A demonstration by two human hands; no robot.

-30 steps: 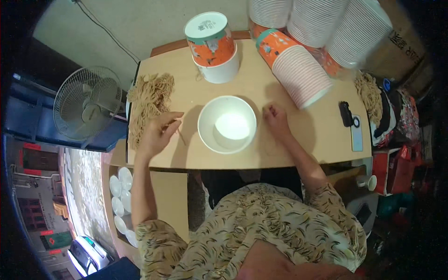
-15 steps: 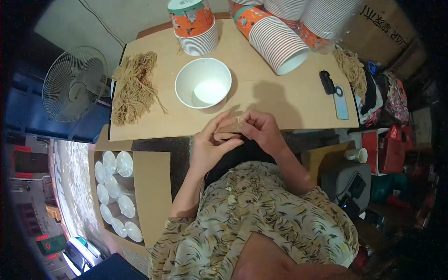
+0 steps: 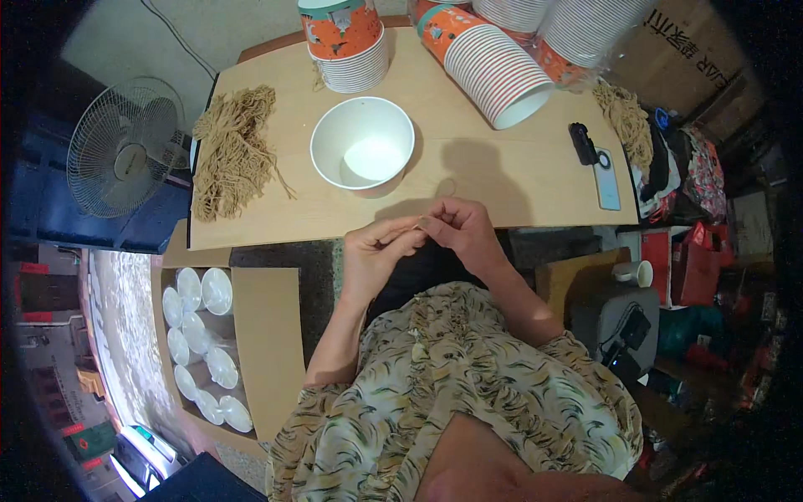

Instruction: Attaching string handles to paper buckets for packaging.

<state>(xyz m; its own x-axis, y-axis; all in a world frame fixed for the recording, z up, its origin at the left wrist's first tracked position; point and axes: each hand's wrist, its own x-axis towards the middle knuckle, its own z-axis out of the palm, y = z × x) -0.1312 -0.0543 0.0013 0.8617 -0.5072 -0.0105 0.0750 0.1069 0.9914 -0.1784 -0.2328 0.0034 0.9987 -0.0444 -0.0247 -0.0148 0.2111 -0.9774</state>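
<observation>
My left hand (image 3: 381, 251) and my right hand (image 3: 465, 233) meet in front of the table's near edge, fingertips together in a pinch. What they hold is thin and too small to make out. A faint thin loop shows on the table just beyond my right fingers; whether it is cord or shadow I cannot tell. Beyond my hands stands a white paper bucket (image 3: 365, 142), upright with its mouth facing up and only its bare inside showing. To its left lies a bundle of knotted beige cord (image 3: 234, 155).
Orange-printed bucket stacks stand at the back, one upright (image 3: 351, 50), one lying tilted (image 3: 489, 71). At right are a phone (image 3: 607, 180), a black clip-like object (image 3: 584, 144) and more beige cord (image 3: 626, 121). A carton (image 3: 268, 351) of clear plastic lids and a fan (image 3: 125, 159) are left.
My left fingers, spread and apart from the right ones before, have closed and come together with my right fingertips. The bucket and cord bundles stay in place; the view has shifted slightly.
</observation>
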